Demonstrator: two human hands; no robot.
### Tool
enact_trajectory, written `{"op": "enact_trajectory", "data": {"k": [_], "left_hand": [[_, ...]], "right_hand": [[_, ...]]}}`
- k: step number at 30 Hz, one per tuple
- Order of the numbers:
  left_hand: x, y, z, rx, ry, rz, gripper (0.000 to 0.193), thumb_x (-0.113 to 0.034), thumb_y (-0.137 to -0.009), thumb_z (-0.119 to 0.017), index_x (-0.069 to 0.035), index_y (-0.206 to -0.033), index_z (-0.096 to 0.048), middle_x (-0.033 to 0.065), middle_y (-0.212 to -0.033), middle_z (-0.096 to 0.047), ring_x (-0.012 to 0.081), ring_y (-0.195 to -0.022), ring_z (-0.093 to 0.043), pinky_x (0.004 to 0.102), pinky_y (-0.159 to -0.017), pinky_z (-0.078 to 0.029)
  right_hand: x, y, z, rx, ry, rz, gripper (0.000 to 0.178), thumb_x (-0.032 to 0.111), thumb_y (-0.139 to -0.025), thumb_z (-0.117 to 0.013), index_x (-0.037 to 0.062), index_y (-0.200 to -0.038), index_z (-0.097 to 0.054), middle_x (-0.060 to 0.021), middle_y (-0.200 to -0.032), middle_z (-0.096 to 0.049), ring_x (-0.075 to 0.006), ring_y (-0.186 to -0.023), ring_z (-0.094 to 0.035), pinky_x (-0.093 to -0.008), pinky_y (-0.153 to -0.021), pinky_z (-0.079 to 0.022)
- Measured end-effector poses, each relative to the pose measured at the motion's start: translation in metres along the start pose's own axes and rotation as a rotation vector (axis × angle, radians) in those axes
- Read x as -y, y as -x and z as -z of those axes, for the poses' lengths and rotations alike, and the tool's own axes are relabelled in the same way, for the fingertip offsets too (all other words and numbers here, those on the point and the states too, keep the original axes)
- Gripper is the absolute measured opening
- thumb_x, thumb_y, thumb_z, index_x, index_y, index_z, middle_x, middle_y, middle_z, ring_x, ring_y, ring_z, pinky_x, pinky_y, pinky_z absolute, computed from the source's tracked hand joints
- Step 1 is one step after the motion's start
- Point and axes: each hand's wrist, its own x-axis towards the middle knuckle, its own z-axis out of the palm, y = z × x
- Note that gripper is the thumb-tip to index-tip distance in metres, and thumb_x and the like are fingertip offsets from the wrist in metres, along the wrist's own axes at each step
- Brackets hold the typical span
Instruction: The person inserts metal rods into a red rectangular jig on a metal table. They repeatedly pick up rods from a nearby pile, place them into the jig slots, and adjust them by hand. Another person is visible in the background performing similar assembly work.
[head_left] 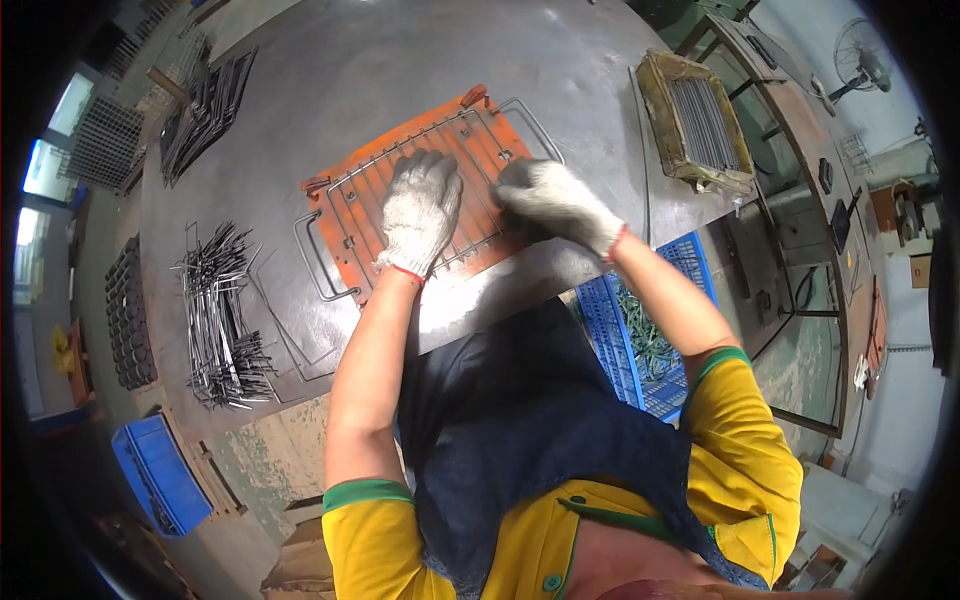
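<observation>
On the metal table (300, 90) lies an orange plate (352, 232) with a wire rack (400, 150) of parallel rods set on it. Bent wire handles stick out past the plate, a left handle (310, 255) and a right handle (545, 125). Red-orange clamp-like pieces (473, 96) sit at its far corners. Both hands wear whitish knit gloves with grey fingers. My left hand (422, 205) rests flat over the rack's middle rods, fingers stretched out. At the right part of the rack, my right hand (555, 200) is closed, its curled fingertips hidden; what they grip cannot be made out.
A pile of thin metal rods (225, 330) and longer bent wires lie at the left, with dark bent frames (205, 110) farther back. A worn box (655, 95) of straight rods stands back right. Below the table edge are a blue basket (612, 335) and a blue bin (160, 470).
</observation>
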Motion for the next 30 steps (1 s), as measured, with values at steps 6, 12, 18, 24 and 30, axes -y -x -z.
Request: {"op": "enact_trajectory", "data": {"k": [6, 12, 18, 24, 30], "left_hand": [[-0.010, -0.011, -0.002, 0.026, 0.138, 0.280, 0.032, -0.027, -0.095, -0.048, -0.007, -0.115, -0.062, 0.0148, -0.117, -0.062, 0.0320, -0.110, -0.056, 0.0427, -0.094, -0.044], [-0.002, -0.004, 0.002, 0.108, -0.051, 0.146, 0.031, -0.026, -0.093, -0.051, -0.008, -0.117, -0.061, 0.0139, -0.121, -0.059, 0.0340, -0.113, -0.054, 0.0438, -0.096, -0.042], [0.003, -0.006, -0.009, -0.031, -0.202, -0.022, 0.024, -0.024, -0.089, -0.054, -0.009, -0.107, -0.062, 0.0072, -0.107, -0.058, 0.0283, -0.108, -0.051, 0.0457, -0.099, -0.037], [0.006, -0.003, -0.012, 0.047, -0.350, -0.031, 0.032, -0.030, -0.091, -0.051, -0.008, -0.111, -0.061, 0.0108, -0.116, -0.058, 0.0325, -0.118, -0.047, 0.0561, -0.102, -0.031], [0.011, 0.005, -0.018, -0.066, -0.061, 0.090, 0.035, -0.033, -0.093, -0.048, -0.008, -0.114, -0.061, 0.0154, -0.119, -0.059, 0.0362, -0.113, -0.053, 0.0479, -0.100, -0.040]], "right_hand": [[-0.148, -0.118, -0.057, -0.055, 0.196, 0.313, 0.041, 0.038, -0.099, -0.040, 0.0115, -0.129, -0.049, -0.0093, -0.134, -0.051, -0.0192, -0.123, -0.050, -0.0377, -0.098, -0.043], [-0.067, -0.078, -0.053, 0.037, 0.394, 0.355, 0.041, 0.035, -0.100, -0.038, 0.0128, -0.134, -0.043, -0.0054, -0.138, -0.045, -0.0185, -0.126, -0.045, -0.0324, -0.102, -0.038], [-0.045, -0.061, -0.057, -0.110, 0.794, 0.416, 0.024, 0.023, -0.095, -0.049, 0.0122, -0.114, -0.059, -0.0083, -0.118, -0.061, -0.0248, -0.094, -0.064, -0.0344, -0.070, -0.053], [0.002, -0.020, -0.023, -0.633, 1.074, 0.864, 0.020, 0.012, -0.081, -0.060, 0.0134, -0.100, -0.061, -0.0084, -0.095, -0.063, -0.0316, -0.066, -0.063, -0.0424, -0.056, -0.053], [-0.032, -0.045, 0.029, -0.543, 0.533, 0.122, 0.049, 0.039, -0.089, -0.054, 0.0075, -0.127, -0.052, -0.0156, -0.085, -0.068, -0.0263, -0.067, -0.067, -0.0385, -0.061, -0.051]]}}
